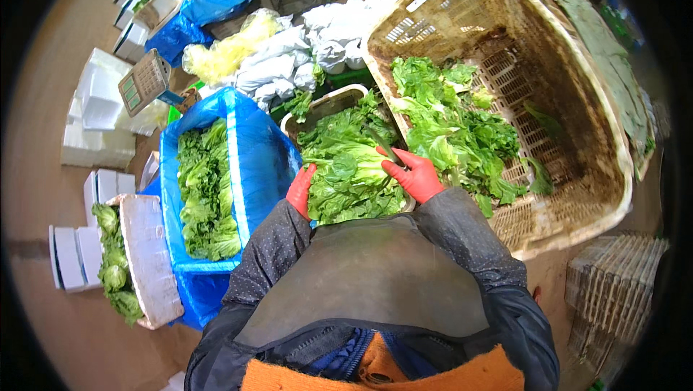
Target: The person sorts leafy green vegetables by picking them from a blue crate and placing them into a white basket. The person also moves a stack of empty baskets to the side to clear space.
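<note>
Leafy green lettuce [346,174] lies in a small light plastic crate [354,89] before me. My right hand [414,174], in a red glove, is closed on a knife [383,144] whose blade points up and left over the leaves. At the left edge of the lettuce is my left hand [301,189], also red-gloved, touching its outer leaves; whether it grips them cannot be told. To the right, a big stained plastic crate [584,115] holds loose lettuce leaves [449,126]. On the left, a blue-lined box [234,174] contains rows of lettuce heads [208,191].
A foam box [151,261] with lettuce stands at far left, near stacked white foam boxes [100,99]. A scale with a keypad [143,85] is beyond the blue-lined box. White wrapped bundles [276,66] lie ahead. Crates [617,283] are stacked at lower right.
</note>
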The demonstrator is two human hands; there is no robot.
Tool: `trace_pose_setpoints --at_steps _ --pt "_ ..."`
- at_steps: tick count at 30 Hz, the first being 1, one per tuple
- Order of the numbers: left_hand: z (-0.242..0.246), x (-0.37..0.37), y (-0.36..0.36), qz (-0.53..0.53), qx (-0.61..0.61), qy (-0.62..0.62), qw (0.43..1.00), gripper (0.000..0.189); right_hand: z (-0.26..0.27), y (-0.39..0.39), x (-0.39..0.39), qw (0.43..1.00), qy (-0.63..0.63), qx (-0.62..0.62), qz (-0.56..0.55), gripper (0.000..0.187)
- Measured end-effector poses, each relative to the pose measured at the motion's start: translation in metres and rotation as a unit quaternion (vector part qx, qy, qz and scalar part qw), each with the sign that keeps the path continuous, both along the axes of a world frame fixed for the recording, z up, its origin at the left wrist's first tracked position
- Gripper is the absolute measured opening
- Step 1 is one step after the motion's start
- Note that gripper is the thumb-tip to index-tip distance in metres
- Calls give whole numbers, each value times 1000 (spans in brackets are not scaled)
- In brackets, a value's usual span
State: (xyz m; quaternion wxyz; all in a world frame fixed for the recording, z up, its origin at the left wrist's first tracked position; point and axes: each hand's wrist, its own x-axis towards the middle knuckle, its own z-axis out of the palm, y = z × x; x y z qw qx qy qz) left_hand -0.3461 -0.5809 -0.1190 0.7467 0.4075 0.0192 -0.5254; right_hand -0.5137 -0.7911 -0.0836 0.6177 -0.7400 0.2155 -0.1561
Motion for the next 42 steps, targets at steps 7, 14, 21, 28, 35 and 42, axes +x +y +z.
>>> trace_pose_setpoints --at_steps 7,14,21,28,35,42 --pt "3 29 7 -118 -99 33 988 28 46 58 -11 942 -47 -324 -81 23" --pt "-38 32 45 -222 -173 16 960 36 57 107 -34 978 149 -115 -85 36" --pt "-29 12 37 -207 -151 -23 966 35 76 184 -118 969 -57 186 -151 75" --pt "37 -152 23 -500 -102 11 860 56 44 251 -256 903 -139 238 -329 55" --pt "-7 -334 31 -633 -2 -205 747 69 -59 414 -456 624 -187 278 -706 47" --pt "-31 -424 71 -783 -77 -186 588 64 -74 501 -669 248 -246 113 -930 58"
